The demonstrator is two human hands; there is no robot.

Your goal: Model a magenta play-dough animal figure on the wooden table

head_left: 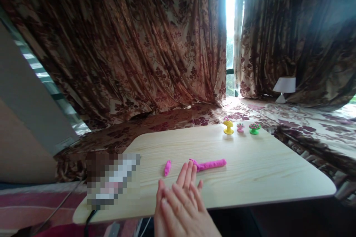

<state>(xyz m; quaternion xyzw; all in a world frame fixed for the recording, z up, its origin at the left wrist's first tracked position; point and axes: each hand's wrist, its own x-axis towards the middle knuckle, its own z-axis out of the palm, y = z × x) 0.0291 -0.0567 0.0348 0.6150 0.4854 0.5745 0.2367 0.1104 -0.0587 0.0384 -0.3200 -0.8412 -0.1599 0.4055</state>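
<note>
The right hand [187,209] lies over the left hand [159,216], fingers extended; whether the palms enclose anything cannot be determined. Beyond, a long pink roll [211,164] and a short pink piece [167,168] rest on the table [272,172]; three models [240,126] stand near its far edge.

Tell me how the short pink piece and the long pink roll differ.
The long pink roll is much longer than the short pink piece. The roll lies mostly side to side; the piece points more front to back. Both are pink and lie on the table.
</note>
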